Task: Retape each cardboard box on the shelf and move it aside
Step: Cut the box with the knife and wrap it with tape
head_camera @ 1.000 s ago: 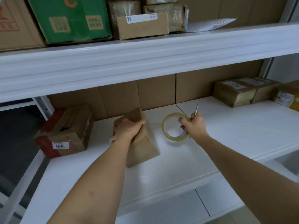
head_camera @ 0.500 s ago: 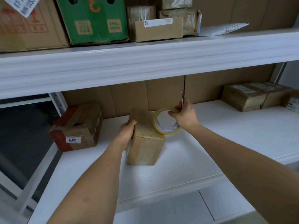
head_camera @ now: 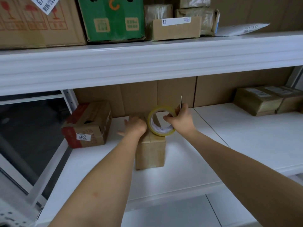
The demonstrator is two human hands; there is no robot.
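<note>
- I see a small plain cardboard box standing on the white lower shelf, its long axis running from the shelf's front edge back toward the cardboard backing behind it.
- My left hand lies on the box's top at its far left part, fingers spread and fairly straight, pressing down to steady it rather than gripping.
- My right hand is just to the right of the box's far end. Its fingers curl through and around a yellow tape roll, clamped on it.
- The tape roll stands on edge, its open ring facing me, its lower rim touching or nearly touching the box's top near the middle seam; I cannot tell which.
- A thin metal blade, probably scissors, sticks up from the same right hand.
- I judge the coming move turns on this: the seam runs along the box's long axis, toward me, so the tape must be drawn from the far end near the roll toward the box's near face. The right hand is placed for that pull; the left is nearer for pressing tape down.
- Left of the box, well apart, sits a red-and-brown box with a white label.
</note>
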